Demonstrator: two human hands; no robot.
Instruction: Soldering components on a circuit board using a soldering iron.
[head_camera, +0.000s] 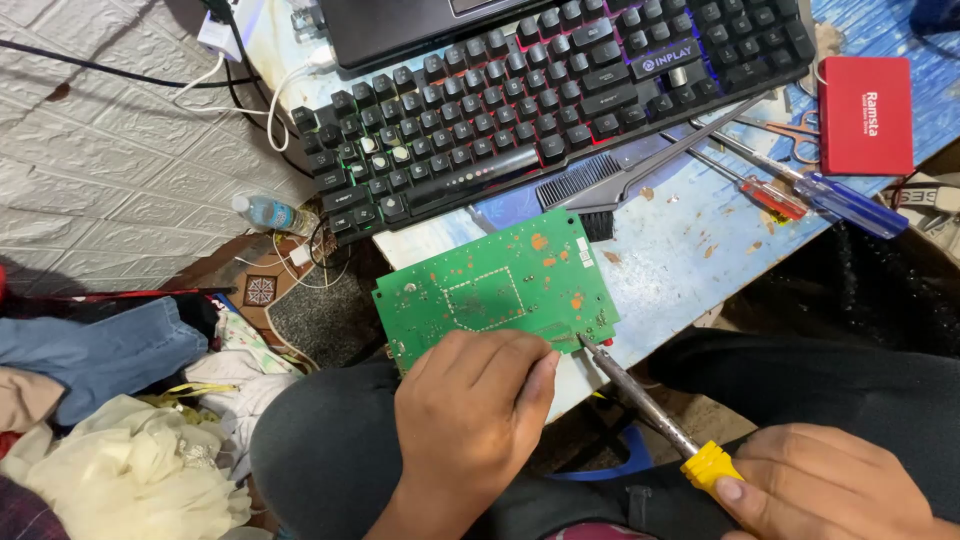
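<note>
A green circuit board (495, 285) lies at the near edge of a worn blue table (680, 250), its solder side up. My left hand (475, 405) presses on the board's near edge, fingers curled over it. My right hand (825, 485) grips the yellow handle of a soldering iron (650, 410). The iron's metal tip touches the board's near right corner.
A black keyboard (540, 100) fills the back of the table. A black brush (620, 180), red and blue screwdrivers (800, 190), scissors and a red box (865, 115) lie to the right. Clothes (100, 400), a plastic bottle (265, 212) and cables sit on the floor at left.
</note>
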